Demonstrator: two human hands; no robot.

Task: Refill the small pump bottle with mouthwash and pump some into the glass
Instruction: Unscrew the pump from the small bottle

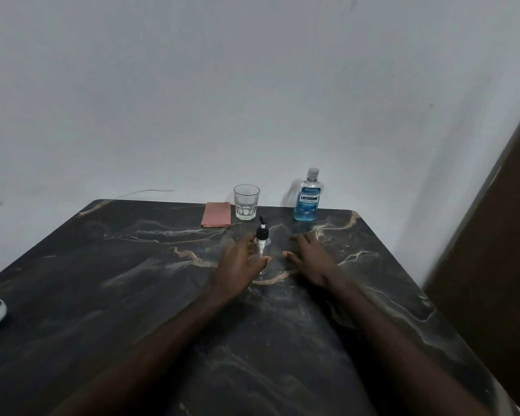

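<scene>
Left hand steadies the small pump bottle [262, 240]; the refill is not yet begun.

The bottle stands upright mid-table [132, 295] with its pump head on. The left hand [240, 262] curls round its clear body, thumb in front and fingers behind, I'd say to hold it firm while the top is unscrewed. The right hand [311, 259] lies flat and loose just right of it, palm down, thumb pointing at the bottle and gripping nothing, likely poised to take the pump head. Both forearms stretch out from the near edge. At the far edge stand the glass [246, 202], which looks empty, the capped mouthwash bottle [307, 196] to its right and a folded pink cloth [216, 214] to its left, within reach but out of the way.
</scene>
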